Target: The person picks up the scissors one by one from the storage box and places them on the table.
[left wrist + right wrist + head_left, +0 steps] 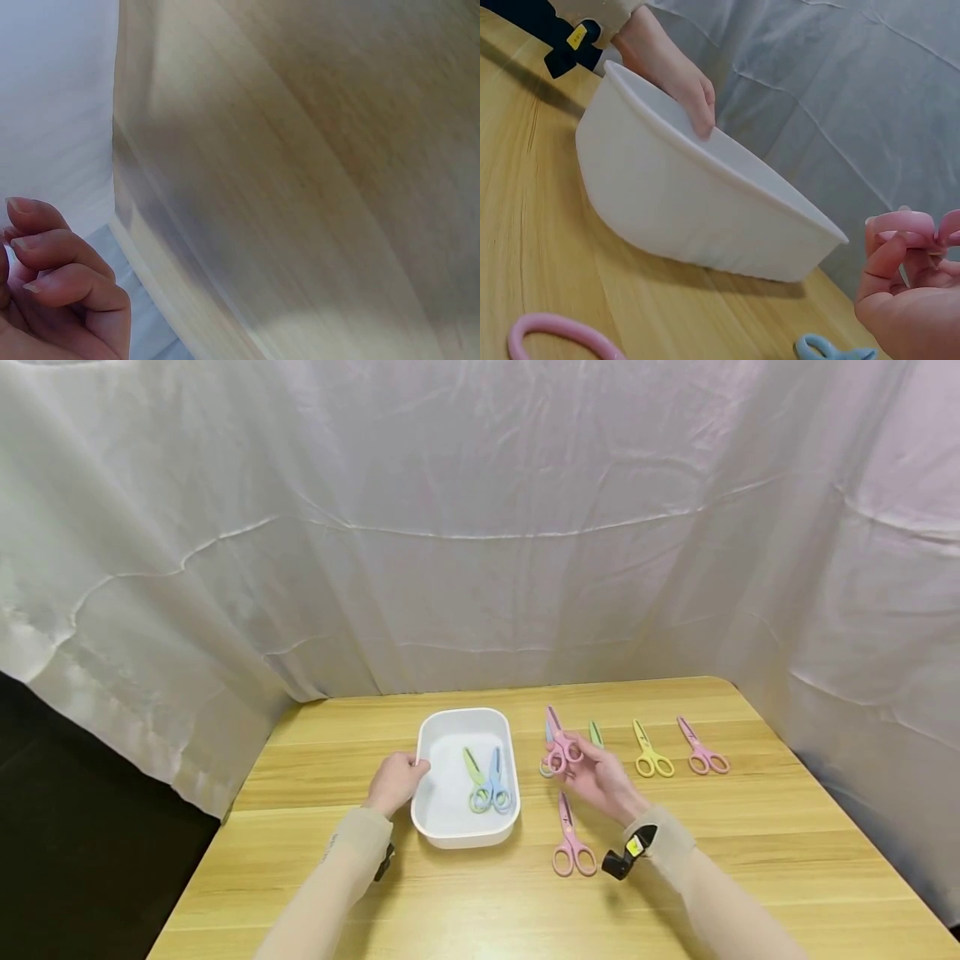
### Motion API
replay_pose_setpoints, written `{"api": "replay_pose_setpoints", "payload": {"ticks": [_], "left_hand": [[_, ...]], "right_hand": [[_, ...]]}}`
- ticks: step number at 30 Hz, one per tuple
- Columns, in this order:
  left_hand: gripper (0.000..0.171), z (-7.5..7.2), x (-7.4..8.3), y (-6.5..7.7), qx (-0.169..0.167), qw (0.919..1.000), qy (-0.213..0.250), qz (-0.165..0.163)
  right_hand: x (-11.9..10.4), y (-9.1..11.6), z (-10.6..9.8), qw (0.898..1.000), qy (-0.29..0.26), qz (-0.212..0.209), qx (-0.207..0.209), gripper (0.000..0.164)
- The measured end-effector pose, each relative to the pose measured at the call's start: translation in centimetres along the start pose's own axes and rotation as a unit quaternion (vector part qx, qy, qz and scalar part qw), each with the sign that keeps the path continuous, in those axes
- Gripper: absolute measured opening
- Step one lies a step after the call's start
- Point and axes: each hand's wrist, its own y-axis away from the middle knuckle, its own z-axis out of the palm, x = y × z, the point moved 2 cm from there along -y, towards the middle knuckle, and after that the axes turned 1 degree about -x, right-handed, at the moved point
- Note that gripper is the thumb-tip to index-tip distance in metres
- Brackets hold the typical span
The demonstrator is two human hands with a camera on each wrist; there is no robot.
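Note:
My left hand (396,782) grips the left rim of a white plastic tub (442,777), thumb over the edge. Inside the tub lie light green scissors (473,766) and light blue scissors (495,770), their handles overlapping. To the tub's right, my right hand (602,783) pinches pink scissors (559,740) by the handle loops, blades pointing away. Blue scissors (546,770) lie partly hidden behind the held pair. Of a green pair (595,732), only the blades show past my right fingers. Another pair of pink scissors (567,832) rests on the table nearer me.
Further right on the wooden table (480,902) lie yellow scissors (649,753) and one more pair of pink scissors (698,747). A pale grey curtain (480,568) hangs behind the table and along both sides.

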Motion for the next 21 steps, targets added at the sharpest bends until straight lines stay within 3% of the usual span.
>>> {"api": "replay_pose_setpoints", "payload": {"ticks": [9,21], "left_hand": [[0.038,0.0,-0.1,0.0,0.001,1.0,-0.007,0.001],[0.039,0.0,-0.1,0.0,0.002,1.0,0.0,-0.001]], "right_hand": [[0.0,0.9,-1.3,1.0,-0.001,0.001,0.007,0.062],[-0.1,2.1,-2.7,1.0,0.011,0.018,0.007,0.059]]}}
